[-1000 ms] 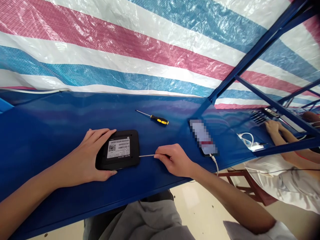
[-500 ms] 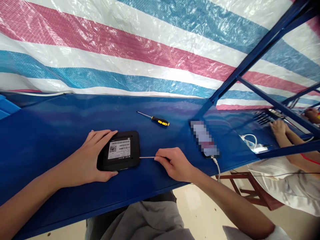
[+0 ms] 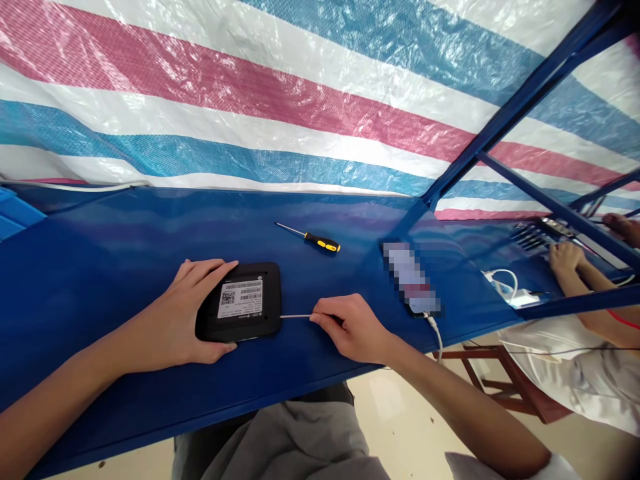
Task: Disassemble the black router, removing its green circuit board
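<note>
My left hand (image 3: 173,323) grips the left side of a flat black device case (image 3: 271,300), thumb on the near edge and fingers over the far edge. A white label (image 3: 243,299) with a QR code and barcodes faces up on it. My right hand (image 3: 350,328) is closed round a thin metal rod (image 3: 296,316), whose tip meets the case's right side. Whatever part of the rod lies inside the fist is hidden. Beyond the hands, a screwdriver (image 3: 323,243) with a black and yellow handle lies on the blue table (image 3: 150,233).
To the right lies a phone (image 3: 413,277) with a white cable (image 3: 437,333) plugged in. A blue metal frame (image 3: 480,150) rises behind it. Farther right are a white power strip (image 3: 520,297) and another person's hands (image 3: 565,257). A striped sheet (image 3: 250,87) hangs behind the table.
Both hands, the case and the rod keep almost the same pose. The whole view has shifted very slightly.
</note>
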A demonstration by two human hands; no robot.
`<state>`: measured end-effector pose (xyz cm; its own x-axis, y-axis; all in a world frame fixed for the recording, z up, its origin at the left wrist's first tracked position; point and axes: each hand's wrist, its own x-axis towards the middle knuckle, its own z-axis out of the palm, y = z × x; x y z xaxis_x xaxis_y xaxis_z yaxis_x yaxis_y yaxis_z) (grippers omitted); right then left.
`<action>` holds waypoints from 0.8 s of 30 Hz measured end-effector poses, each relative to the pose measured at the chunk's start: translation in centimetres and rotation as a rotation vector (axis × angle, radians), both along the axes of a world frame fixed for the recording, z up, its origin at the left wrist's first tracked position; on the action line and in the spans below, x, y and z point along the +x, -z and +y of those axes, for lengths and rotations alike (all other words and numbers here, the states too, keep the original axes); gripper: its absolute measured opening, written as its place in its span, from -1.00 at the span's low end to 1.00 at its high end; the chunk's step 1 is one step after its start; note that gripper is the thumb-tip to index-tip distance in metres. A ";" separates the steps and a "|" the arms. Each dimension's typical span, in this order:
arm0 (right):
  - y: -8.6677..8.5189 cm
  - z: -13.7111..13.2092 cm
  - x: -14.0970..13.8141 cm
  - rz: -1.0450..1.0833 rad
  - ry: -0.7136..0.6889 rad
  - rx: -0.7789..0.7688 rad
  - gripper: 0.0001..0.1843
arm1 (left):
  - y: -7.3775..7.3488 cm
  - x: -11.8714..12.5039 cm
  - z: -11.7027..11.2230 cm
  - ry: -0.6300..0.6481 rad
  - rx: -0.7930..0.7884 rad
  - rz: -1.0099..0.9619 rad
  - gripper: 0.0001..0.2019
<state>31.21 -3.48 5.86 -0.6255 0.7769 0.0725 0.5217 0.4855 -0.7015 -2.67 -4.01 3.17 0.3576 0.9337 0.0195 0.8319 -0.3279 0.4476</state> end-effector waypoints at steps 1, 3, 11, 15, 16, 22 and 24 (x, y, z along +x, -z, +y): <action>-0.2 0.0 0.0 -0.032 -0.012 0.021 -0.64 | -0.1 0.0 0.0 0.004 -0.001 -0.001 0.12; -0.9 0.1 0.0 -0.121 -0.030 0.060 -0.65 | -0.2 0.1 0.0 0.013 0.000 -0.006 0.12; -5.1 0.8 -0.8 -0.479 -0.118 0.177 -0.64 | -0.1 0.0 0.2 0.039 0.039 -0.013 0.10; -6.5 1.9 -1.1 -0.496 -0.219 0.198 -0.68 | 0.0 -0.1 0.3 0.061 0.046 -0.008 0.11; -6.7 2.3 -1.2 -0.484 -0.242 0.196 -0.69 | -0.1 -0.2 0.3 0.064 0.046 -0.007 0.10; -6.9 4.9 -1.4 -0.334 -0.364 0.080 -0.70 | -0.1 -0.1 0.4 0.071 0.048 -0.005 0.12; -6.5 5.2 -1.2 -0.276 -0.375 0.023 -0.67 | -0.1 0.0 0.3 0.067 0.047 -0.002 0.12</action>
<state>30.01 1.72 12.37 -0.8613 0.4933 -0.1218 0.4727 0.6901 -0.5481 -2.71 -3.67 3.23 0.4193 0.9056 0.0640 0.8064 -0.4038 0.4321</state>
